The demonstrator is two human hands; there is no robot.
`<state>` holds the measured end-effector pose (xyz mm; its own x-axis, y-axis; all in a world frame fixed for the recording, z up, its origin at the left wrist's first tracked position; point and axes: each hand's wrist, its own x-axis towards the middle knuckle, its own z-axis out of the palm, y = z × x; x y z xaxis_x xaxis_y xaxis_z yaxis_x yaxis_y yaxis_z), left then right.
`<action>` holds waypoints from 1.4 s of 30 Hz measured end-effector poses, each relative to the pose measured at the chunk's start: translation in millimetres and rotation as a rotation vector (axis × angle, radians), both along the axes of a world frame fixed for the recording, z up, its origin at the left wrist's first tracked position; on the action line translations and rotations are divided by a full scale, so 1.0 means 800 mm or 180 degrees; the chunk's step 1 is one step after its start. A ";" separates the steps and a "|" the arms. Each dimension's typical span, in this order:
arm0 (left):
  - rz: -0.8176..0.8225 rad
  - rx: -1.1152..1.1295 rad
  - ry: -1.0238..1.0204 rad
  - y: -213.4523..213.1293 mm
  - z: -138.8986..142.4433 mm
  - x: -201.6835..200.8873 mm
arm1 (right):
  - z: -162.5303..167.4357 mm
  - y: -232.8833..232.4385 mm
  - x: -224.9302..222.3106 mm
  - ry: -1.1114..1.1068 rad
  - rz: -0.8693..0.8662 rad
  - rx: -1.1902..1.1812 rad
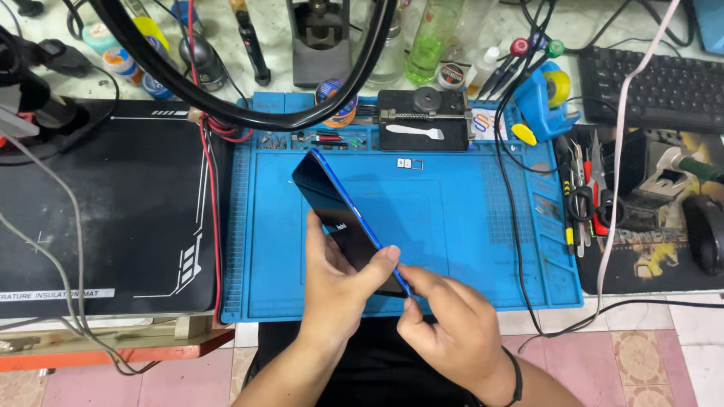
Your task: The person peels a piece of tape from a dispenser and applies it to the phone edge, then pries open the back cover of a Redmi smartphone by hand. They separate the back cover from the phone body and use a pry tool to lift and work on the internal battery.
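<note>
A blue-edged smartphone (335,211) with a dark screen is tilted up above a blue work mat (452,234). My left hand (335,283) grips its lower half from underneath, thumb pressed on the phone's near edge. My right hand (445,316) pinches the phone's bottom corner with its fingertips, touching the blue edge. A small tray piece and tiny parts (409,163) lie on the mat beyond the phone.
A black insulation mat (113,218) lies left. A black holder with a white pry tool (422,124) sits at the mat's back. Tweezers and cutters (584,200) lie right, beside a keyboard (656,87), a mouse (701,234), bottles (430,38) and cables.
</note>
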<state>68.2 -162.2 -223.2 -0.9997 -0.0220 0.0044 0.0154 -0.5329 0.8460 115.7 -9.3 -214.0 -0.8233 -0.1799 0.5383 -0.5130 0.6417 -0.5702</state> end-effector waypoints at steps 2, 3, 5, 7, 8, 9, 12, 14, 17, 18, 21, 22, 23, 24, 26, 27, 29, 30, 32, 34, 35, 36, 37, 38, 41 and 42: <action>-0.0067 -0.0125 0.0060 -0.001 0.005 0.000 | -0.001 0.004 0.001 -0.0218 -0.0027 0.0030; -0.0057 -0.0273 0.0131 -0.001 0.007 0.000 | -0.001 0.006 0.002 -0.0332 -0.0036 0.0041; -0.0080 -0.0404 0.0231 -0.001 0.007 -0.001 | 0.000 0.008 0.002 -0.0596 -0.0020 -0.0043; -0.0157 -0.0373 0.0284 -0.002 0.004 -0.001 | 0.002 0.010 0.000 -0.0815 0.0037 -0.0094; -0.0175 -0.0461 0.0268 -0.003 0.002 -0.001 | 0.004 0.010 -0.002 -0.0900 0.0083 -0.0105; -0.0195 -0.0545 0.0247 -0.003 0.001 0.000 | 0.005 0.011 -0.005 -0.0989 0.0126 -0.0114; -0.0090 -0.0995 0.0567 -0.007 -0.002 0.001 | 0.010 0.013 -0.012 -0.1331 0.0326 -0.0304; -0.0090 -0.1139 0.0711 -0.009 -0.003 0.000 | 0.013 0.016 -0.015 -0.1378 0.0499 -0.0257; -0.0250 -0.0990 0.0622 -0.012 -0.003 0.000 | 0.017 0.016 -0.016 -0.1433 0.0552 -0.0185; -0.0311 -0.0913 0.0563 -0.012 -0.004 0.001 | 0.017 0.016 -0.016 -0.1454 0.0537 -0.0161; -0.0294 -0.0938 0.0582 -0.013 -0.006 0.002 | 0.015 0.014 -0.018 -0.1671 0.0595 -0.0367; -0.0261 -0.0984 0.0616 -0.013 -0.007 0.003 | 0.014 0.014 -0.019 -0.1723 0.0584 -0.0361; -0.0230 -0.1054 0.0658 -0.013 -0.008 0.003 | 0.013 0.013 -0.020 -0.1781 0.0574 -0.0352; -0.0201 -0.1125 0.0704 -0.013 -0.009 0.003 | 0.012 0.013 -0.022 -0.1836 0.0563 -0.0344; -0.0248 -0.1098 0.0736 -0.013 -0.009 0.002 | 0.012 0.016 -0.025 -0.1947 0.0624 -0.0314; -0.0333 -0.1005 0.0706 -0.014 -0.009 0.001 | 0.012 0.015 -0.026 -0.2012 0.0657 -0.0303; -0.0453 -0.0903 0.0655 -0.015 -0.007 0.000 | 0.011 0.014 -0.028 -0.1623 0.0807 -0.0712; -0.0489 -0.0893 0.0633 -0.016 -0.006 -0.001 | 0.010 0.013 -0.029 -0.1415 0.0876 -0.0911; -0.0497 -0.0971 0.0660 -0.016 -0.005 -0.002 | 0.009 0.012 -0.031 -0.1705 0.0742 -0.0844; -0.0430 -0.1149 0.0819 -0.017 -0.005 -0.002 | 0.008 0.011 -0.033 -0.1939 0.0608 -0.0783; -0.0449 -0.1148 0.0817 -0.017 -0.005 -0.002 | 0.007 0.010 -0.033 -0.2029 0.0534 -0.0762; -0.0460 -0.1141 0.0805 -0.017 -0.006 -0.002 | 0.007 0.010 -0.034 -0.2129 0.0465 -0.0735; -0.0469 -0.1137 0.0795 -0.018 -0.006 -0.001 | 0.006 0.010 -0.035 -0.2216 0.0384 -0.0675; -0.0449 -0.1191 0.0755 -0.018 -0.007 -0.001 | 0.006 0.009 -0.036 -0.2300 0.0296 -0.0617; -0.0418 -0.1336 0.0683 -0.020 -0.007 -0.003 | 0.006 0.007 -0.038 -0.2199 0.0434 -0.0820; -0.0444 -0.1378 0.0681 -0.021 -0.007 -0.004 | 0.006 0.006 -0.039 -0.2099 0.0541 -0.0950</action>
